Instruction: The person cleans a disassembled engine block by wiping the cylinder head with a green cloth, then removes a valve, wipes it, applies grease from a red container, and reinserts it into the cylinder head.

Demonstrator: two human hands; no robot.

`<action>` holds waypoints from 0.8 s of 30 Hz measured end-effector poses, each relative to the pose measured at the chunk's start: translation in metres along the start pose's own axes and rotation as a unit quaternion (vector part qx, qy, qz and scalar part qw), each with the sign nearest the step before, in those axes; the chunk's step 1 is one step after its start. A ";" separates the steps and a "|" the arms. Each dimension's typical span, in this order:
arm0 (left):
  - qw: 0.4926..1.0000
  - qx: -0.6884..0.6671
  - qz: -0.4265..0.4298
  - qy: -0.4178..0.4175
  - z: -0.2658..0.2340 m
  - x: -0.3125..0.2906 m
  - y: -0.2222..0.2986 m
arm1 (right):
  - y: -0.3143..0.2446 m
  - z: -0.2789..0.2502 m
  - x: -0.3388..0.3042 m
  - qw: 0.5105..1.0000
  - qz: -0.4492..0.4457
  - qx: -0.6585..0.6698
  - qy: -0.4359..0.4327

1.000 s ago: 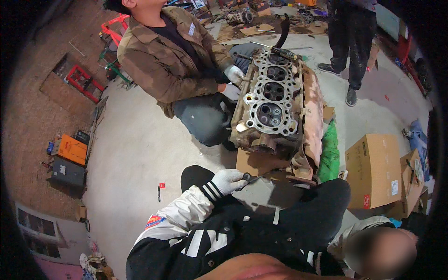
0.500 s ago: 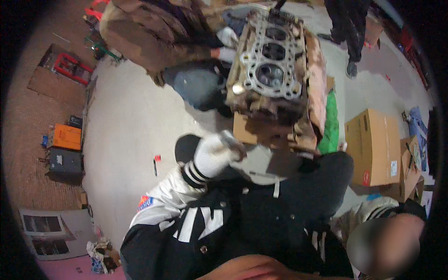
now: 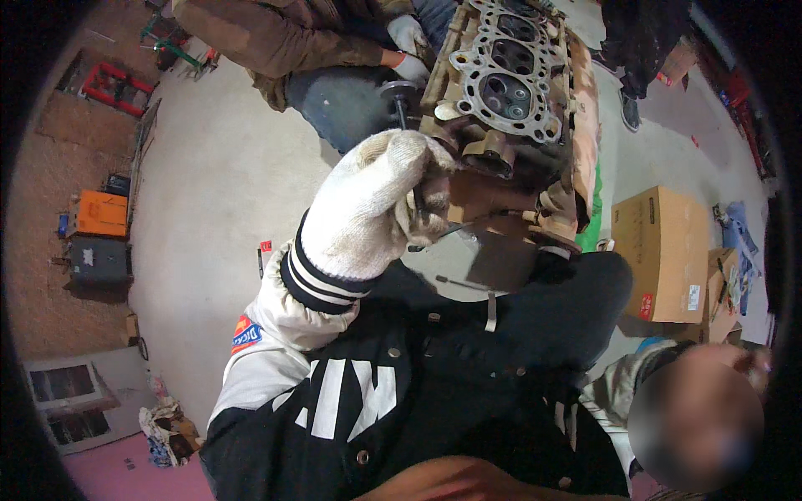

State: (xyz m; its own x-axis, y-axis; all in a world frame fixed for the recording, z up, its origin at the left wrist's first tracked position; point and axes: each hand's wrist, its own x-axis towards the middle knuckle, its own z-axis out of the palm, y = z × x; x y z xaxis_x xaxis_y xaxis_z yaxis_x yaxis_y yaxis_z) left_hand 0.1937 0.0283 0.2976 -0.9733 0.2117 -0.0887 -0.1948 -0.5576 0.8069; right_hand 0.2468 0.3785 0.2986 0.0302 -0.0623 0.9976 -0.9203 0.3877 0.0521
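A disc-headed metal valve (image 3: 400, 90) was gripped in the gloved left hand (image 3: 386, 194), protruding beyond it just left of the engine's cylinder head (image 3: 506, 93). Its long axis was directed away from the wearer, disc foremost. The right hand's state could not be told.

The left grip (image 3: 418, 188) — raised nearer the cylinder head (image 3: 494, 102) than before — now shows a valve (image 3: 401, 92), disc end sticking out.
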 end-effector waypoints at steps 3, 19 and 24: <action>1.000 -0.016 0.010 -0.022 0.001 -0.001 -0.002 | 0.024 -0.014 -0.054 0.990 0.114 -0.076 0.022; 0.999 -0.011 -0.002 -0.046 0.009 -0.003 -0.001 | 0.115 -0.030 -0.232 0.764 0.592 -0.192 -0.168; 0.999 -0.008 0.012 -0.049 0.005 -0.004 -0.002 | 0.116 -0.024 -0.226 0.760 0.604 -0.174 -0.165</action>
State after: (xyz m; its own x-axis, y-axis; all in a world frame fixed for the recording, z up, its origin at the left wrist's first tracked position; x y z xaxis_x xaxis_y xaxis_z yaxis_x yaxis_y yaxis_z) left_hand 0.1985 0.0327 0.2998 -0.9615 0.2745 -0.0110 -0.1735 -0.5758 0.7990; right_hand 0.1431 0.4595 0.0803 -0.9072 0.3269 0.2649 -0.0390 0.5616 -0.8265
